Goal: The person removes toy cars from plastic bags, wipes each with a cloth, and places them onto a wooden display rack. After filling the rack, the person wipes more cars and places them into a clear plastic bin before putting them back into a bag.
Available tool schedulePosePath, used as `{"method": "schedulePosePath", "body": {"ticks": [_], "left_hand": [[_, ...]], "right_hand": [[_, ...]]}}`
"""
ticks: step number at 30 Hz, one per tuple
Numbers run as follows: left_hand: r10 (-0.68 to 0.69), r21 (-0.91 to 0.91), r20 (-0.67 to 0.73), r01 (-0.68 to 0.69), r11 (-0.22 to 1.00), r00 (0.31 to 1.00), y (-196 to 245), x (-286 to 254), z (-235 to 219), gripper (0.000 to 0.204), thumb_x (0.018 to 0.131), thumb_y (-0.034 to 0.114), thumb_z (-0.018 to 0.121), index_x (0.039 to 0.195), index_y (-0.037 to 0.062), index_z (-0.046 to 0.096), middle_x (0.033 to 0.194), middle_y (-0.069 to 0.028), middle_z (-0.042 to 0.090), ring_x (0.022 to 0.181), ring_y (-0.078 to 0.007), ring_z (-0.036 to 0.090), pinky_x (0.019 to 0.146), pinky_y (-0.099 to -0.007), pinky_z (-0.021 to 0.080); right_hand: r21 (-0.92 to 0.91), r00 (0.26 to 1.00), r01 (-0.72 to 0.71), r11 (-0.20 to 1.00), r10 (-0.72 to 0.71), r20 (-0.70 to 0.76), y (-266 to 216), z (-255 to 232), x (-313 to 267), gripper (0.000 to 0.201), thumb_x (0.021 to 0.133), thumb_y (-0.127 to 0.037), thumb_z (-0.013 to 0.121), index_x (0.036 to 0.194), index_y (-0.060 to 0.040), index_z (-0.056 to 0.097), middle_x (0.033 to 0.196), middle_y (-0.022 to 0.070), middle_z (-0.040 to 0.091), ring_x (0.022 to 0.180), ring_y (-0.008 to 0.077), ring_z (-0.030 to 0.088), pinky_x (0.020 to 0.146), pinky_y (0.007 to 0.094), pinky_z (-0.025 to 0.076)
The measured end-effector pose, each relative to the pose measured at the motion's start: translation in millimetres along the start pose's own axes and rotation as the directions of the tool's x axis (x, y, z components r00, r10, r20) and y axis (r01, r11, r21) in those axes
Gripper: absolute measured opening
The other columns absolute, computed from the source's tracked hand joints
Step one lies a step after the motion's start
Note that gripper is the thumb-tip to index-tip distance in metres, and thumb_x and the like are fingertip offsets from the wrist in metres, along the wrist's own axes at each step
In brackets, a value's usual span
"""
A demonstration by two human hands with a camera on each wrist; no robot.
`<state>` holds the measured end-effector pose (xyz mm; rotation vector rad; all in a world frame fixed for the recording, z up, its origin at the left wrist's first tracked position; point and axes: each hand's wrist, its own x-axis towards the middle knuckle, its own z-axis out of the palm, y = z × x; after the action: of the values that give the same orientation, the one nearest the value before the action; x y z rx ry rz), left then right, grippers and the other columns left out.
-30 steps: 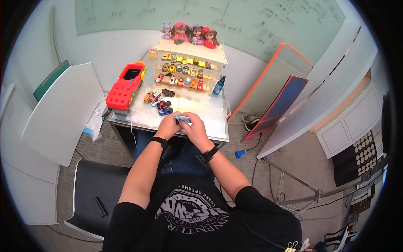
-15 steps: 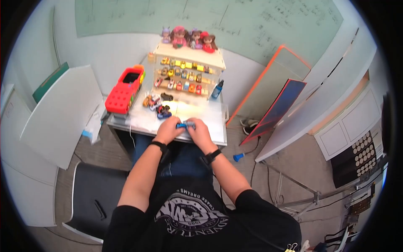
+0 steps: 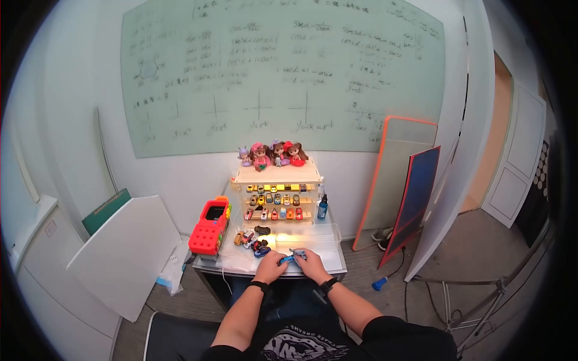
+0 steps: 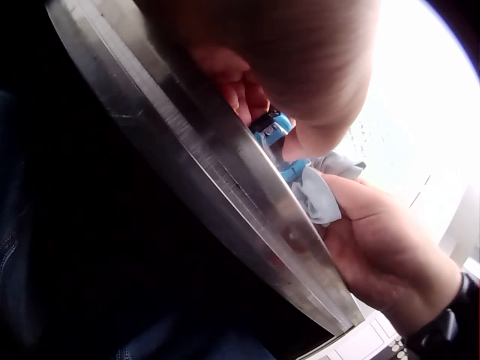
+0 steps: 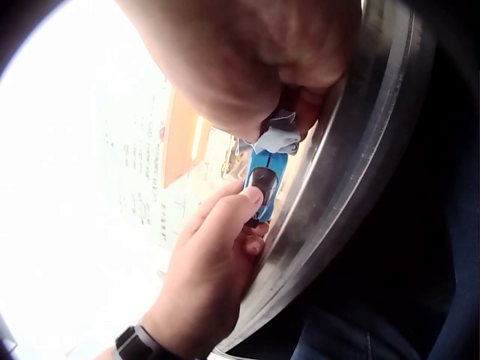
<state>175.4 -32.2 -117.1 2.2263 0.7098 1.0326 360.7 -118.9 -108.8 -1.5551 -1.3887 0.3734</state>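
Observation:
A blue toy car (image 5: 274, 163) with a dark window is between the two hands, above the front edge of the table (image 3: 241, 268). My left hand (image 3: 271, 266) grips it, thumb on the dark window in the right wrist view. My right hand (image 3: 312, 268) pinches a grey-blue cloth (image 4: 318, 199) against the other end of the car. The cloth bunches out past the right fingers and covers that end. Just beyond the left hand, several toy cars (image 3: 247, 239) lie in a loose group.
A lit wooden display shelf (image 3: 277, 174) holds rows of toy cars, with several dolls (image 3: 260, 157) on top. To its right stands a blue spray bottle (image 3: 323, 207). A red toy truck (image 3: 206, 240) sits on the table's left side. Orange-edged panels (image 3: 397, 180) lean at the right.
The head view has tilted up, showing more of the whiteboard. Both hands stay together over the table's front edge, and more of the blue car shows between them than a second ago.

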Motion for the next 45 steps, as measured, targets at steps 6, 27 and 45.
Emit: {"method": "schedulePosePath", "body": {"ticks": [6,27,45], "left_hand": [[-0.002,-0.048,-0.002,0.002,0.999,1.0,5,0,-5,0.028,0.09,0.021,0.075,0.112,0.0041,0.076,0.086,-0.0133,0.067,0.076,-0.0267,0.065,0.073,-0.0375,0.053],[-0.093,0.52,-0.362,0.284,0.806,0.927,-4,47,-101,0.024,0.084,0.022,0.081,0.1,0.0057,0.073,0.093,-0.0114,0.067,0.093,-0.0311,0.067,0.08,-0.0427,0.053],[-0.407,0.246,-0.46,0.554,0.795,0.789,9,-195,-151,0.037,0.097,0.023,0.074,0.073,-0.0027,0.063,0.064,-0.0121,0.057,0.058,-0.0236,0.052,0.06,-0.0388,0.045]], "right_hand": [[0.044,0.996,-0.083,0.996,0.082,0.023,-14,-5,-5,0.035,0.098,-0.026,0.074,0.125,-0.0048,0.071,0.1,0.0133,0.077,0.089,0.0202,0.072,0.082,0.0337,0.056],[0.082,0.953,0.028,0.996,-0.002,-0.302,-17,4,-12,0.041,0.089,-0.017,0.072,0.127,-0.0024,0.064,0.112,0.0178,0.063,0.102,0.0316,0.065,0.089,0.0396,0.053],[0.067,0.966,0.056,0.996,-0.037,-0.257,-18,1,-13,0.024,0.085,-0.002,0.066,0.109,0.0011,0.064,0.106,0.0191,0.064,0.1,0.0366,0.066,0.087,0.0412,0.054]]}}
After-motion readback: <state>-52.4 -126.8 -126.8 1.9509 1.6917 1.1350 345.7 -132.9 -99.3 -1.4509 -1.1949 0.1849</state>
